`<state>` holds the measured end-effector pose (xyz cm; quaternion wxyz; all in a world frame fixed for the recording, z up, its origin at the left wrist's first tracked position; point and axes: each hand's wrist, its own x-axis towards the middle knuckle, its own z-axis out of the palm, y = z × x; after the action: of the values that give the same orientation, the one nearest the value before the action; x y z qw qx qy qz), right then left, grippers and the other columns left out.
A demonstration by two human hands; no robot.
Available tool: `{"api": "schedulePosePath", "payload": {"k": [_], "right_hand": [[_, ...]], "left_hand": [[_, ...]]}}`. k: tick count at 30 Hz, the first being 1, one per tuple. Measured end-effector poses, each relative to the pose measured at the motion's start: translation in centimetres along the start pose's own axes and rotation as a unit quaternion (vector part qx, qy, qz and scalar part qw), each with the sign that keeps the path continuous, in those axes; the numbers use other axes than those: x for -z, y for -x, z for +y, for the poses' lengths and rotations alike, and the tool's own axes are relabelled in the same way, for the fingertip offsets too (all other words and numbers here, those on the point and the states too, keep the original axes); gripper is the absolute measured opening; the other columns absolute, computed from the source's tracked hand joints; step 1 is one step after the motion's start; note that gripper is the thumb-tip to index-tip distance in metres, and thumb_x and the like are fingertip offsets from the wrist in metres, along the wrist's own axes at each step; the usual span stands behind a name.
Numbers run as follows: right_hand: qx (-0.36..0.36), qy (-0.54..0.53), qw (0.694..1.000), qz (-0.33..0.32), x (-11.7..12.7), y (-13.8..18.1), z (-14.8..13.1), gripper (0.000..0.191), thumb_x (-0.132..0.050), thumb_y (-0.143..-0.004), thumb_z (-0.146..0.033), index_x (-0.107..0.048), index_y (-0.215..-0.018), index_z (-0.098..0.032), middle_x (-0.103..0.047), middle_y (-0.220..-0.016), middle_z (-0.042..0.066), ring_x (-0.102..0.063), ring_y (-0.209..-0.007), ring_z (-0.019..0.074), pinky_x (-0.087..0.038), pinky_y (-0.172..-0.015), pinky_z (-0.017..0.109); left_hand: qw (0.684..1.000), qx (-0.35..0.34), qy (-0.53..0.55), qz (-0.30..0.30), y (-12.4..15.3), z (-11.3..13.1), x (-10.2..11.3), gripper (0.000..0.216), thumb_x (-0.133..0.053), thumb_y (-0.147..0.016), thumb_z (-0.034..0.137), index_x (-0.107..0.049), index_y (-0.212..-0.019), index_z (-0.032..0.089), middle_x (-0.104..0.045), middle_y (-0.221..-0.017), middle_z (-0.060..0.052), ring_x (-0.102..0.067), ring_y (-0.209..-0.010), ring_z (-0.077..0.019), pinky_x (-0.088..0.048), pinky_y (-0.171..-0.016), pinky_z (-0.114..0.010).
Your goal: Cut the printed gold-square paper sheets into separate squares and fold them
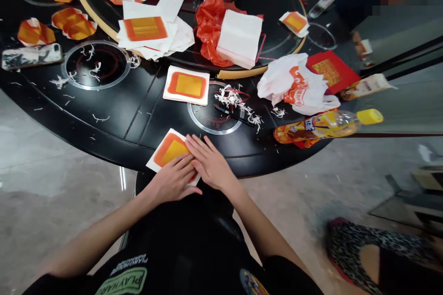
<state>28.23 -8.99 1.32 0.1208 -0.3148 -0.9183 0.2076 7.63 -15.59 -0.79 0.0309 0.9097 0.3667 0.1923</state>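
A sheet of joss paper [170,147], white with an orange and gold block, lies at the table's front edge, perhaps on more sheets. My left hand [177,176] rests flat on its lower part, fingers stretched out. Beside it, my right hand [208,162] lies flat across the paper's right side, its fingers also extended and close to the left fingertips. Both hands cover the sheet's right part. Just beyond them is a neat stack of joss paper [187,85], gold block upward.
White paper shreds [230,97] and a black pen [233,115] lie right of the stack. A yellow-capped drink bottle [318,126] lies at the right edge near a white plastic bag [297,83]. Folded paper pieces [74,23] and a phone [32,56] are at left. Another person's foot [349,249] shows lower right.
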Motion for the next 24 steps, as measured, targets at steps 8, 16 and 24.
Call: {"api": "schedulePosePath", "payload": {"k": [8,16,24], "right_hand": [[-0.169,0.098,0.973,0.122,0.2,5.4,3.7,0.072,-0.037,-0.115,-0.042,-0.004,-0.177,-0.024,-0.028,-0.18,0.01,-0.022,-0.169,0.032,-0.028,-0.136,0.064],[-0.227,0.121,0.91,0.326,-1.7,8.0,3.3,0.064,-0.052,-0.111,-0.036,-0.033,-0.172,-0.029,-0.06,-0.161,0.011,-0.052,-0.154,0.0326,-0.049,-0.124,0.056],[-0.217,0.125,0.906,0.341,-1.7,8.2,3.5,0.058,-0.057,-0.107,-0.031,-0.048,-0.164,-0.026,-0.069,-0.151,0.011,-0.063,-0.142,0.0318,-0.053,-0.12,0.055]], "left_hand": [[0.997,-0.02,-0.036,-0.058,3.9,0.0,4.5,0.064,-0.057,-0.102,0.012,-0.045,-0.165,0.01,-0.054,-0.165,-0.012,-0.053,-0.153,-0.032,-0.045,-0.126,-0.047],[0.899,0.122,-0.129,0.399,-5.4,-8.6,14.4,0.056,-0.049,-0.102,0.008,-0.058,-0.156,0.022,-0.067,-0.153,-0.004,-0.065,-0.14,-0.0216,-0.055,-0.119,-0.045],[0.988,0.155,-0.024,0.007,-17.7,-14.9,1.6,0.078,-0.042,-0.089,0.001,-0.045,-0.165,0.015,-0.041,-0.175,-0.009,-0.033,-0.165,-0.0298,-0.026,-0.136,-0.058]]}}
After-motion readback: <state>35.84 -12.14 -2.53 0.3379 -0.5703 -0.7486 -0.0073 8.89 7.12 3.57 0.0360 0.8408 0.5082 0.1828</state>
